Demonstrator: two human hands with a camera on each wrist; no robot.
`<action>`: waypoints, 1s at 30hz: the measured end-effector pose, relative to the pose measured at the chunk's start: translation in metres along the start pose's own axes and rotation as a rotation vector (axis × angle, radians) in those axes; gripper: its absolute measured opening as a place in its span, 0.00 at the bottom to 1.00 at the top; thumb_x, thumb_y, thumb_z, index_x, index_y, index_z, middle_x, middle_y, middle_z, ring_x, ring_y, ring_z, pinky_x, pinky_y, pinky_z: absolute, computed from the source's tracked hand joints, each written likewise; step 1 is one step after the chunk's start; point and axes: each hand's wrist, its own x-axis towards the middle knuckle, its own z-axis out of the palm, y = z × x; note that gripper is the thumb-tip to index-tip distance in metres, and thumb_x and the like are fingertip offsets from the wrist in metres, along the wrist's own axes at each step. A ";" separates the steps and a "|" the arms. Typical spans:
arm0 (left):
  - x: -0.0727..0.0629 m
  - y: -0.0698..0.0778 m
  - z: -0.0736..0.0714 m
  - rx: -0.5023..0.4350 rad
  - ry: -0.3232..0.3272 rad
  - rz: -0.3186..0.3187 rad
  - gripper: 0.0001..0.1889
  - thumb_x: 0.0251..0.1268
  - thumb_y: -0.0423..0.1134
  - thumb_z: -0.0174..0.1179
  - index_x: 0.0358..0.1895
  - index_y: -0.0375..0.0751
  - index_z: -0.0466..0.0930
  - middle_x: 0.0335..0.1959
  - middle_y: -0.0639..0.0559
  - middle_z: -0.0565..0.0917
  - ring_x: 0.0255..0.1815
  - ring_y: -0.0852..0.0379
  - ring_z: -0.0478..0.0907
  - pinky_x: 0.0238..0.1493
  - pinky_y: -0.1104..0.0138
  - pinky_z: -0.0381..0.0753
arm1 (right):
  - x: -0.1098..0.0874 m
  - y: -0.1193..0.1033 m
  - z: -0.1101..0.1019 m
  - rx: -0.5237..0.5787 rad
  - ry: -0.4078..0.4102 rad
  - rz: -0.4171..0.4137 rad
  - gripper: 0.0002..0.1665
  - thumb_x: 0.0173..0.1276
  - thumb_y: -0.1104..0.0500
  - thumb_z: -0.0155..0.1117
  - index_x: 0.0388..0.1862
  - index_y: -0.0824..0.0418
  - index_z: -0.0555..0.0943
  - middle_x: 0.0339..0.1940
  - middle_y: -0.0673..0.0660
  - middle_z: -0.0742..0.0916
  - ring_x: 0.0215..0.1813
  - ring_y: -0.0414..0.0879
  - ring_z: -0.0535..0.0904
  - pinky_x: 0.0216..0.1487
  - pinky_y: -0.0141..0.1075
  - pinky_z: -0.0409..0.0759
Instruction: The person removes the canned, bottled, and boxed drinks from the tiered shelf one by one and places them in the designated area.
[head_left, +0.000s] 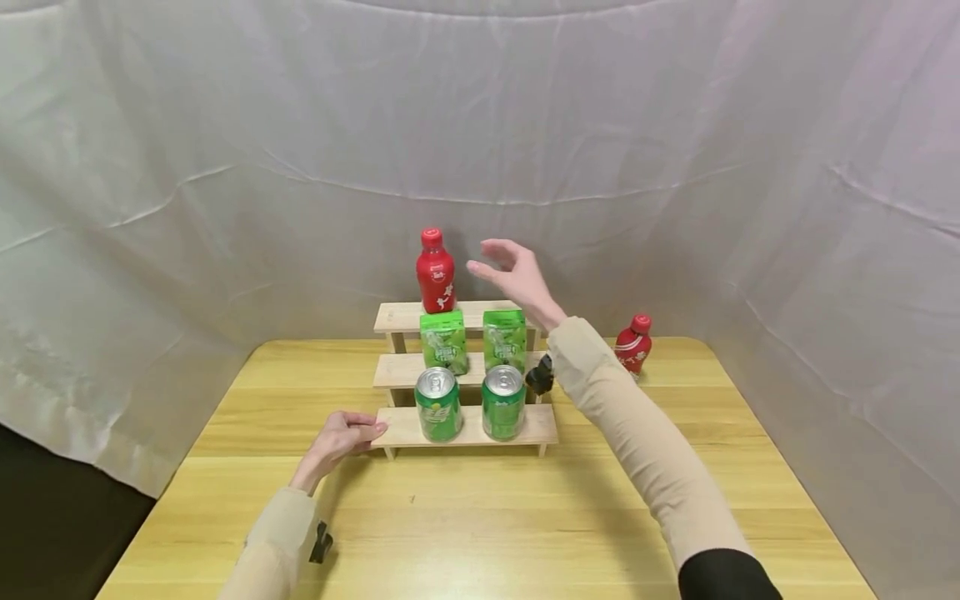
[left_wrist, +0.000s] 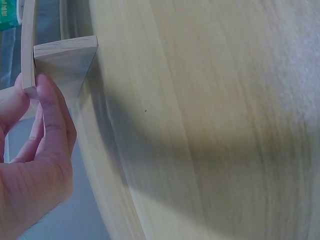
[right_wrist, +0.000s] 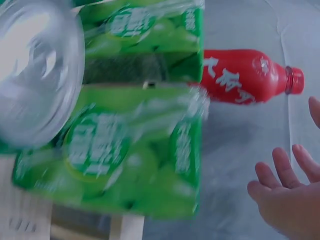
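Observation:
A three-step wooden display rack stands on the table. My left hand pinches the left end of its lowest board between thumb and fingers; the left wrist view shows the board's corner in that grip. My right hand is raised over the right part of the top step, fingers apart and holding nothing. To its left a red bottle stands upright on that step. Two green juice cartons are on the middle step, and two green cans on the lowest.
Another red bottle is on the table at the back right, partly behind my right sleeve. The wood-grain table extends around the rack. Grey cloth hangs behind and along both sides.

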 end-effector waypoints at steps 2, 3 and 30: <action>0.000 0.000 0.000 0.000 0.002 -0.001 0.27 0.68 0.35 0.64 0.60 0.14 0.70 0.46 0.38 0.88 0.42 0.60 0.84 0.47 0.66 0.89 | 0.004 -0.003 0.008 -0.004 -0.025 0.005 0.32 0.69 0.59 0.68 0.69 0.67 0.72 0.71 0.67 0.76 0.75 0.60 0.68 0.80 0.48 0.65; 0.000 0.000 0.000 -0.001 0.003 -0.003 0.26 0.68 0.34 0.64 0.60 0.14 0.70 0.46 0.39 0.88 0.41 0.61 0.84 0.47 0.66 0.89 | 0.006 -0.005 0.011 -0.010 -0.036 0.007 0.32 0.69 0.59 0.68 0.69 0.67 0.71 0.71 0.66 0.76 0.75 0.61 0.68 0.80 0.48 0.66; -0.001 0.000 0.001 -0.029 0.019 -0.035 0.24 0.68 0.34 0.64 0.58 0.16 0.72 0.40 0.49 0.88 0.35 0.63 0.82 0.39 0.72 0.88 | 0.037 -0.015 0.056 -0.033 -0.132 0.067 0.33 0.72 0.57 0.65 0.72 0.62 0.68 0.70 0.62 0.78 0.70 0.55 0.74 0.74 0.49 0.73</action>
